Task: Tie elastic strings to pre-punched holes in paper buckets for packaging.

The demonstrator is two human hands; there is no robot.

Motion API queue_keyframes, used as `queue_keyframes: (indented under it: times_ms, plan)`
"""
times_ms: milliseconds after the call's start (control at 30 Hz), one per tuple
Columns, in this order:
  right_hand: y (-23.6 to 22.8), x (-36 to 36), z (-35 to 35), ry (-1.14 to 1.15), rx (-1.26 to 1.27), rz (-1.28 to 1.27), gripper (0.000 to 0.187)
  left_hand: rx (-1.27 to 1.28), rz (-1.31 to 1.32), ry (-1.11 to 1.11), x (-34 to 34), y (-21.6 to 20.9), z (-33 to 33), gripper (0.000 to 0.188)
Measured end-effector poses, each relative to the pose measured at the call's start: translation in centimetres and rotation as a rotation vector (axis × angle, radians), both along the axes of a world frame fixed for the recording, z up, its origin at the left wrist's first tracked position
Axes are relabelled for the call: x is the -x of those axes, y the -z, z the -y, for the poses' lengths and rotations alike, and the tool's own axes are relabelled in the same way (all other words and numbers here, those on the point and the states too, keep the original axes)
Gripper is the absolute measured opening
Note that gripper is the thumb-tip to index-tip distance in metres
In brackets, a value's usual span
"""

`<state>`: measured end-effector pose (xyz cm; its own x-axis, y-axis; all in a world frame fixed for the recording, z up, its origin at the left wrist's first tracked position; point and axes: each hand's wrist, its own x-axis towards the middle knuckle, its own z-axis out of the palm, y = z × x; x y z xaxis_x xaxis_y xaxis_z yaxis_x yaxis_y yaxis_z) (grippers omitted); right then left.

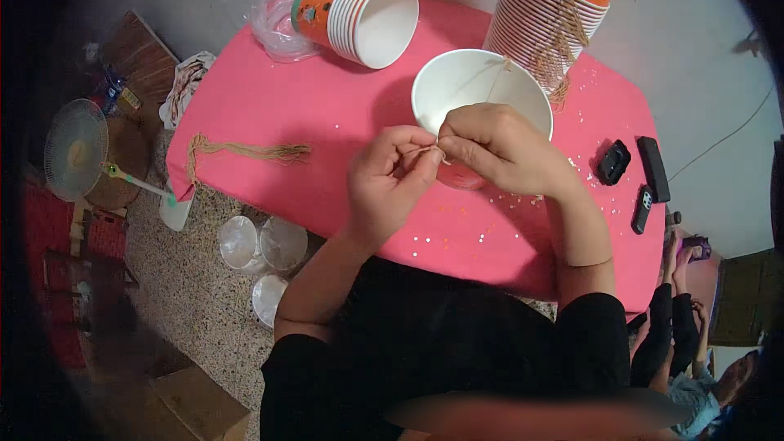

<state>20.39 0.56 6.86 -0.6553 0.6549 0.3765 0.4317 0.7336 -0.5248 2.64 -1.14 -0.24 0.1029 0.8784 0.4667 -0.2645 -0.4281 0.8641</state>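
A large paper bucket (447,86) with a white inside stands on the table, its mouth facing up toward me. Thin tan twine (495,82) runs from the bucket's far rim down across its inside. Over the near rim, my left hand (390,184) pinches a short end of twine between thumb and fingers. Beside it, my right hand (510,151) closes thumb and forefinger on the same twine, fingertips almost touching the left ones. A small loop shows between the hands; whether it is knotted I cannot make out. The bucket's near side is partly covered by my hands.
A tall stack of orange-and-white buckets (531,28) draped with twine stands at the back right. Nested buckets (353,20) lie on their side at the back left. A twine bundle (253,149) rests on the pink tablecloth (327,98). A remote (643,209) lies right; a person sits beyond.
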Motion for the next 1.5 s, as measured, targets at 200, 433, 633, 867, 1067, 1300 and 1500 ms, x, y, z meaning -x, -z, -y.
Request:
queue_keyframes:
  times_ms: [200, 433, 633, 867, 1067, 1300, 1500]
  plan:
    - [-0.7, 0.2, 0.5, 0.070, 0.261, -0.010, 0.021, -0.073, -0.094, -0.025, 0.8, 0.0, 0.0, 0.012]
    - [0.2, 1.1, 0.7, 0.025, -0.094, -0.172, 0.016, 0.384, 0.165, 0.402, 2.1, -1.0, -0.8, 0.005]
    - [0.6, 1.1, 0.4, 0.000, -0.087, -0.254, 0.010, 0.594, 0.324, 0.592, 2.4, -1.5, -0.9, 0.009]
    - [0.6, 1.2, 0.1, -0.071, -0.279, -0.215, 0.012, 0.598, 0.314, 0.566, 2.3, -1.2, -0.9, 0.011]
    - [0.3, 0.9, 0.3, 0.034, -0.420, -0.116, 0.017, 0.538, 0.316, 0.588, 2.6, -0.7, -1.1, 0.009]
    - [0.1, -0.1, -0.2, 0.151, -0.521, -0.007, 0.021, 0.516, 0.331, 0.500, 2.3, -0.7, -0.8, 0.007]
    - [-0.1, -0.6, -0.2, 0.238, -0.611, 0.136, 0.022, 0.491, 0.316, 0.495, 2.6, 0.0, -0.9, 0.007]
